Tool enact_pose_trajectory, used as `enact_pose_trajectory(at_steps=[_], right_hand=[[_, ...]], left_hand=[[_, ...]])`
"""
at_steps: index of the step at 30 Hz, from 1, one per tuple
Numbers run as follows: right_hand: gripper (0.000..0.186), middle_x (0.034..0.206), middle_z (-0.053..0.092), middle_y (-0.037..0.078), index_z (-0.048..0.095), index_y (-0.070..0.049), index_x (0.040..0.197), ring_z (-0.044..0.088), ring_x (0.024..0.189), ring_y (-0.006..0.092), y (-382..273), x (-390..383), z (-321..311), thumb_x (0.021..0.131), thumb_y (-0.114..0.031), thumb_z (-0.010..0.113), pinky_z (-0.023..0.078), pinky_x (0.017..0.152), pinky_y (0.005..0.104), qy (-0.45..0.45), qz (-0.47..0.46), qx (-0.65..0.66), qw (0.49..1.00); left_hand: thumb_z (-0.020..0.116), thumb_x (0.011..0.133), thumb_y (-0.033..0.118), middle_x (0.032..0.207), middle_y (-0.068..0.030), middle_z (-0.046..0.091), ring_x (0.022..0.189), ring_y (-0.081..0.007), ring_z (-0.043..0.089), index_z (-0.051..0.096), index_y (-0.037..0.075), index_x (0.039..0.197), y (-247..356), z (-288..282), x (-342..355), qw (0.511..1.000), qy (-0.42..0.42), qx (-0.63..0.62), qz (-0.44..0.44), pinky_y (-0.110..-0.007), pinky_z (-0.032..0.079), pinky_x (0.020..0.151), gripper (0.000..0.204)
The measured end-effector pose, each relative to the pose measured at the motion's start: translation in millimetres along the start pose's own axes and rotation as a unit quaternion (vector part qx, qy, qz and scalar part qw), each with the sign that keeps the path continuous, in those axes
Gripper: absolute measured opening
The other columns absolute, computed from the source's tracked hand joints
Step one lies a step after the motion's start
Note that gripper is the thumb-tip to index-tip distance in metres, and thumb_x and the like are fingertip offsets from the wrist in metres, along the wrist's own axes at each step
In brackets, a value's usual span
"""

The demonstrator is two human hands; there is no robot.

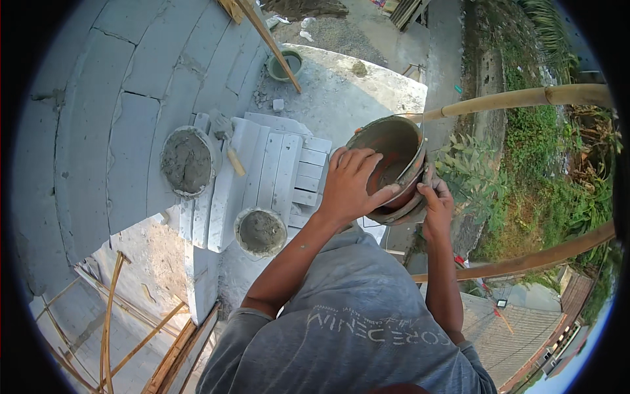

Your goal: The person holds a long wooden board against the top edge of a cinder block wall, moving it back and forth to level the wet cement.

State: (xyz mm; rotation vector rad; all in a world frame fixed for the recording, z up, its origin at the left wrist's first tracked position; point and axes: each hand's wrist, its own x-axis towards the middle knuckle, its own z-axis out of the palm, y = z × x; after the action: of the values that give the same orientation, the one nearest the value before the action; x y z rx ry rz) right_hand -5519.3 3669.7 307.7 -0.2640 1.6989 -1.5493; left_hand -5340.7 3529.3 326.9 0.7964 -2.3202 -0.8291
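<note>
A mortar-smeared bucket is tilted in front of me, its mouth toward me. Reddish patches show on its inner wall, and a wire handle runs along its rim. My left hand lies over the near left rim, fingers on the outside and thumb across the edge. On the right, my right hand grips the rim and side with bent fingers. The bucket's lower rings suggest a second one nested, but I cannot tell. Left of my forearm stands a bucket of grey mortar.
A second mortar bucket stands beside a trowel on stacked pale blocks. A block wall rises left. Beyond are a green tub and a slanting timber. Bamboo poles cross right, above a drop.
</note>
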Motion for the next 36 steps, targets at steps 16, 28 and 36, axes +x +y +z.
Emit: enact_pose_trajectory(at_steps=[16, 28, 36], right_hand=[[0.01, 0.074, 0.057, -0.004, 0.06, -0.009, 0.081, 0.045, 0.063, 0.0029, -109.3, 248.4, 53.0, 0.081, -0.011, 0.07, 0.03, 0.052, 0.0196, 0.125, -0.034, 0.001, 0.992], [0.008, 0.076, 0.059, 0.0, 0.061, -0.005, 0.078, 0.054, 0.07, 0.0116, -61.2, 400.5, 29.0, 0.078, -0.01, 0.067, 0.043, 0.065, 0.0273, 0.226, 0.025, -0.042, 0.973], [0.013, 0.078, 0.057, 0.003, 0.059, -0.004, 0.081, 0.053, 0.071, 0.0144, -26.3, 487.8, 1.8, 0.078, -0.015, 0.065, 0.044, 0.063, 0.0301, 0.272, 0.146, -0.082, 0.948]], left_hand=[[0.046, 0.099, 0.035, 0.124, -0.0217, 0.058, 0.117, -0.0324, 0.054, 0.055, -0.002, 0.126, -165.3, -137.6, 112.0, 0.912, 0.199, -0.043, -0.357, -0.039, 0.039, 0.101, 0.047], [0.045, 0.099, 0.038, 0.127, -0.0212, 0.056, 0.118, -0.0308, 0.054, 0.054, -0.001, 0.128, -197.3, -77.5, 57.5, 0.793, 0.157, -0.047, -0.586, -0.038, 0.04, 0.1, 0.048], [0.041, 0.1, 0.035, 0.128, -0.0217, 0.054, 0.117, -0.0314, 0.052, 0.05, -0.005, 0.129, -254.3, -115.3, 206.8, 0.79, 0.229, 0.071, -0.564, -0.037, 0.038, 0.101, 0.05]])
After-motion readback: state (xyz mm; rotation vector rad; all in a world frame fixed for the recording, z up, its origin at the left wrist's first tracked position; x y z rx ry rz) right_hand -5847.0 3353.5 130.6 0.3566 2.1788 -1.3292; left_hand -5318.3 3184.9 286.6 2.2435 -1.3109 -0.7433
